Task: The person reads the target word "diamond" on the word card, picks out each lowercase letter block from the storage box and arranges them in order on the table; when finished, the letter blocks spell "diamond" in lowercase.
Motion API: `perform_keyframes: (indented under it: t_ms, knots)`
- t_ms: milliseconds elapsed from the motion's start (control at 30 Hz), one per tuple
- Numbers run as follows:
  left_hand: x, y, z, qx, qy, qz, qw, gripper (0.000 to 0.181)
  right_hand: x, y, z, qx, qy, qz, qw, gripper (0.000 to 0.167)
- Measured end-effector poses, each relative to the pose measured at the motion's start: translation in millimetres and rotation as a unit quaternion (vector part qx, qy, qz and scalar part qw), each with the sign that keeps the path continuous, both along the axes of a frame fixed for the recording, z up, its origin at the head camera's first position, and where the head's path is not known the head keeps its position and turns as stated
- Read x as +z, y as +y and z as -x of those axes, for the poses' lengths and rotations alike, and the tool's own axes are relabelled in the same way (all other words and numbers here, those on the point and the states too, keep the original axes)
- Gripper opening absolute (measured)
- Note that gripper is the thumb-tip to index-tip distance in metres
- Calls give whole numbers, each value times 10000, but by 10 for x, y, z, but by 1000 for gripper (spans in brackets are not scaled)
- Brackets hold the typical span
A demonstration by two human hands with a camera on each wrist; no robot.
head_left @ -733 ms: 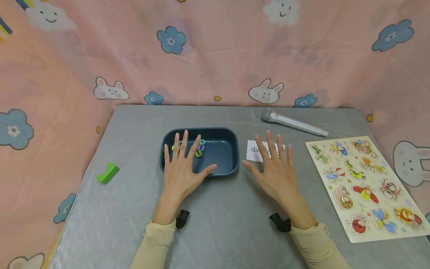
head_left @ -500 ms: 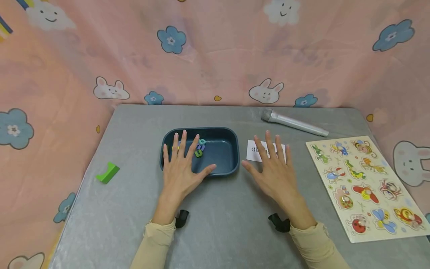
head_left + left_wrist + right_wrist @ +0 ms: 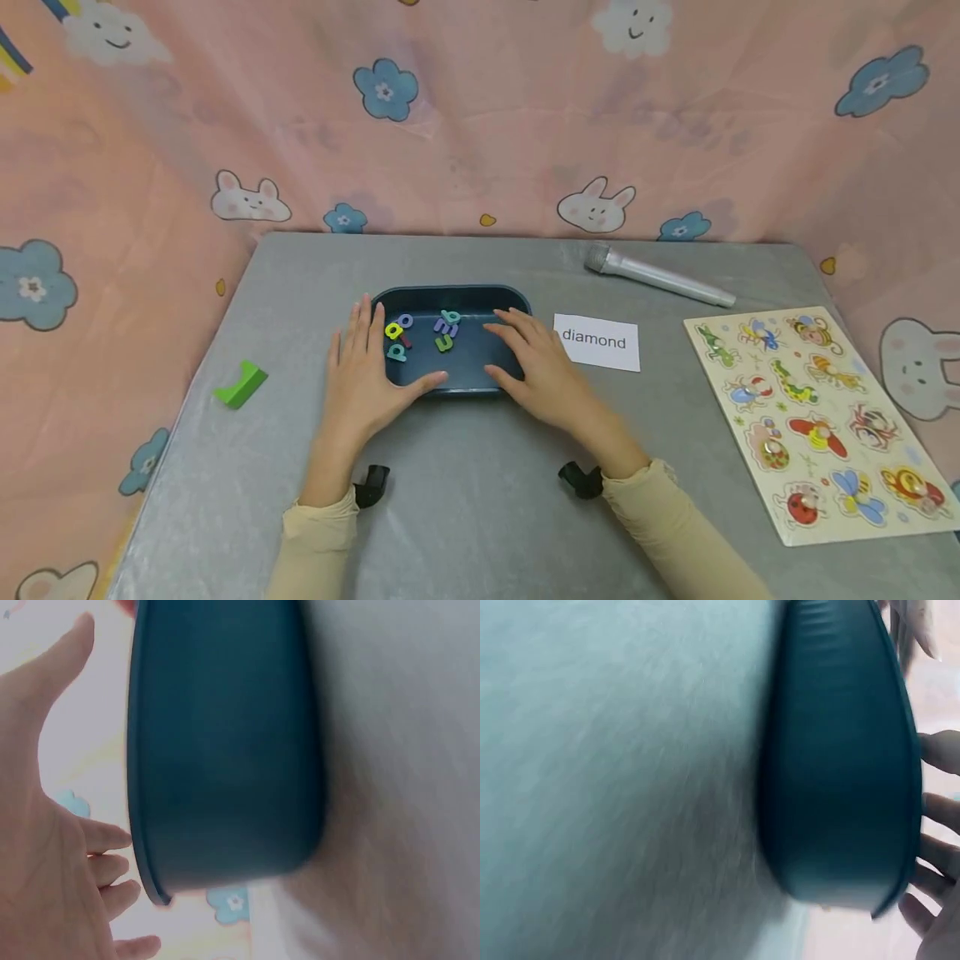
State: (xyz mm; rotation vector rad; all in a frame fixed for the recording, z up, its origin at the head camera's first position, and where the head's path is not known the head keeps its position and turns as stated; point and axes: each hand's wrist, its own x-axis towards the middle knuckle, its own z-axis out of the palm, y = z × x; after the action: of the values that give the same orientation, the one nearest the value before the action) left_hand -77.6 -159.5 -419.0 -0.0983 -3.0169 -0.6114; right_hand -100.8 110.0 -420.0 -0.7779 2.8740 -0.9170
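- Dark blue tray (image 3: 467,363) sits on the surface (image 3: 476,517), between your hands.
- Inside: small coloured letters (image 3: 447,330) in two loose groups, yellow letter (image 3: 393,332) left, green letter (image 3: 444,343) near the middle.
- Your left hand (image 3: 363,379): straight fingers, thumb apart.
- Your right hand (image 3: 546,371): fingers and thumb apart; rim contact unclear.

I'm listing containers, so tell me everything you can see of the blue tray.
The tray is dark blue, smooth and plastic-looking: rectangular, with rounded corners, raised walls and a thin rim. It sits open side up on the grey table, holding small coloured letters towards its left and middle. The left hand is at its left end, the right hand at its right; whether either touches it is unclear.
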Motion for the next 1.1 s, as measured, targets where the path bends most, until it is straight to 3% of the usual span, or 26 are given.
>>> perform_keyframes:
  t_ms: [267,433,567,833,1100]
  knots:
    - [-112,-164,-19,-4,-513,-131,9986,142,-31,-389,282,344,-387,-671,9964,62]
    - [-198,-172,-20,37,-558,-428,9975,141,-78,-537,465,532,-778,-653,9934,61]
    - [-248,-157,-23,94,-483,-672,9965,141,-152,-606,553,665,-630,-787,9927,53]
    - [-286,-103,-29,205,-522,-919,9942,143,-216,-610,604,370,-445,-769,9954,27]
    - [-270,-118,-25,269,-628,-988,9928,143,-107,-558,553,152,-400,-328,9985,19]
